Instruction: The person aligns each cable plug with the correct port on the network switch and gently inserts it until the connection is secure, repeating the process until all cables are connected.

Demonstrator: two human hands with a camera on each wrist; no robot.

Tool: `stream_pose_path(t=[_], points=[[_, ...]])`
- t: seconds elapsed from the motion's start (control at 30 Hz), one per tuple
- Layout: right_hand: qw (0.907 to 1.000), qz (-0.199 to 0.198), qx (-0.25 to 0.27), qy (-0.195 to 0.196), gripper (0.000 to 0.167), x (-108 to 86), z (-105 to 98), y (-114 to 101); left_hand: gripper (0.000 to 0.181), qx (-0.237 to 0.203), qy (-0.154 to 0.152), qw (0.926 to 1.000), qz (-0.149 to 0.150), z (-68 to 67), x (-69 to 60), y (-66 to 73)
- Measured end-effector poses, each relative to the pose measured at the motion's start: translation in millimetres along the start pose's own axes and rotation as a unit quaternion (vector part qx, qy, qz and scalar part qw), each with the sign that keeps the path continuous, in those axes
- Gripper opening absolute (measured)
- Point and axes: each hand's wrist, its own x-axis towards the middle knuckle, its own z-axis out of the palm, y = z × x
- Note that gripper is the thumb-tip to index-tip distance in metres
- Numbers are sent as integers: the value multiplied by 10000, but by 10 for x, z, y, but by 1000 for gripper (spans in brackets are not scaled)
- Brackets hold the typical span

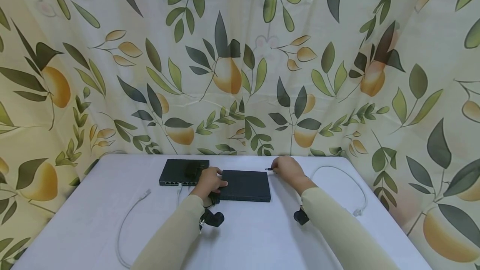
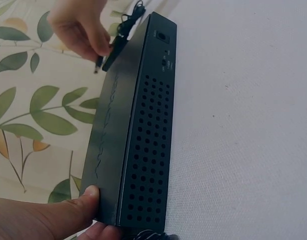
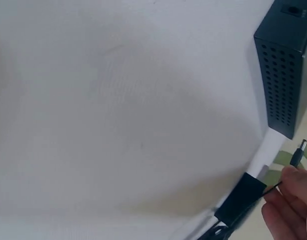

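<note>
A flat black box (image 1: 245,186) lies on the white table, with vent holes and a round socket (image 2: 163,36) along one side in the left wrist view. My left hand (image 1: 210,181) grips its left end, thumb on top. To the right of the box, my right hand (image 1: 288,170) pinches a thin black cable by its barrel plug (image 3: 298,154), whose metal tip points out past the fingers. The plug is apart from the box. Close by that hand in the right wrist view is a black block (image 3: 241,197) with coiled cable.
A second black box with ports (image 1: 176,172) stands at the left, a white cable plugged into its front and a dark object on top. Another white cable (image 1: 121,228) lies at the left, one more (image 1: 360,182) at the right. A patterned curtain (image 1: 240,74) hangs behind the table.
</note>
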Motion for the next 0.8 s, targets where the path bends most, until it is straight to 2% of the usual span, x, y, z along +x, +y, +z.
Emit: stream_pose_path(t=[0.27, 0.5, 0.67, 0.8], points=[[9986, 200, 466, 114, 7, -53, -178, 14, 51, 0, 22, 10000, 32, -7, 4, 2], [9984, 30, 519, 234, 8, -86, -263, 19, 50, 31, 13, 9999, 96, -8, -36, 11], [9961, -37, 839, 286, 8, -129, -345, 2, 50, 51, 8, 9999, 146, -9, -47, 19], [9939, -5, 1088, 177, 8, -174, -411, -9, 50, 45, -12, 9999, 162, -4, -45, 14]])
